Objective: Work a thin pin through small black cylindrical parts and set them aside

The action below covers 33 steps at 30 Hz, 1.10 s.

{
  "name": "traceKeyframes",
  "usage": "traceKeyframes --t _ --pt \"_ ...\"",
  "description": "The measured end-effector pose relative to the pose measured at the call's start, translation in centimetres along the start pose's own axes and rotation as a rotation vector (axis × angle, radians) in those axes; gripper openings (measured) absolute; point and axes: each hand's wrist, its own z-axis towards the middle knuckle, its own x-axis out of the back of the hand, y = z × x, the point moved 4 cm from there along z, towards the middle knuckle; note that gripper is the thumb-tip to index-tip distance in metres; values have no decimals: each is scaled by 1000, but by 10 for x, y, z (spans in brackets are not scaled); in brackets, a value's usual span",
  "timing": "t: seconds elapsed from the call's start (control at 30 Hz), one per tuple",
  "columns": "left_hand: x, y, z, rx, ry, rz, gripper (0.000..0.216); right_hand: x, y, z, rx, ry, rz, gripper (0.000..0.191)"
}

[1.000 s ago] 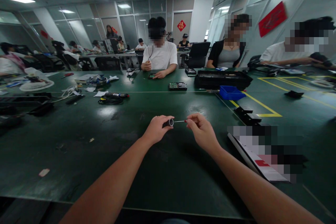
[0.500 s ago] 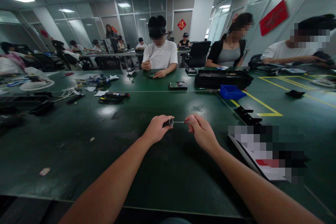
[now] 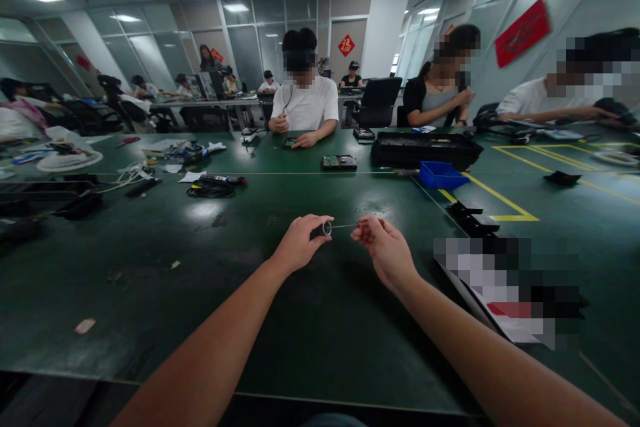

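Observation:
My left hand (image 3: 301,240) is closed around a small dark cylinder (image 3: 327,229) with a pale ring at its end, which faces right. Between my hands runs the thin metal shaft of a screwdriver (image 3: 344,226), its tip at the ringed end of the cylinder. Whether the tip sits inside the ring is too small to tell. The fingers of my right hand (image 3: 383,240) pinch the screwdriver's handle, which they mostly hide. Both hands are held above the green table (image 3: 320,340).
A coiled black cable (image 3: 213,187) lies ahead left, a hard drive (image 3: 339,163) ahead. A blue bin (image 3: 443,175), a long black tray (image 3: 425,149) and black parts (image 3: 473,219) lie to the right. Across the table a person in a white shirt (image 3: 305,103) handles a small board.
My right hand has shifted slightly, its fingers turned on the screwdriver, and the shaft now slopes up toward the right. Across the table, a person in black has raised a hand.

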Motion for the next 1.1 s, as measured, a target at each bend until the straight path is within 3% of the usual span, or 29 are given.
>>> traceKeyframes --t 0.17,0.33,0.53,0.97,1.1 --pt "-1 -4 0 -47 -100 149 37 3 0 1 -64 37 32 27" --pt "-6 -11 0 -10 -143 197 39 10 1 5 44 101 -101 28" --pt "-9 -9 -1 1 -169 185 40 8 3 5 133 24 -242 31" --pt "-6 -6 -2 48 -83 85 43 6 -7 2 128 -5 -262 32" --pt "-3 -4 -1 64 -47 79 40 5 -17 -3 188 -5 -455 38"
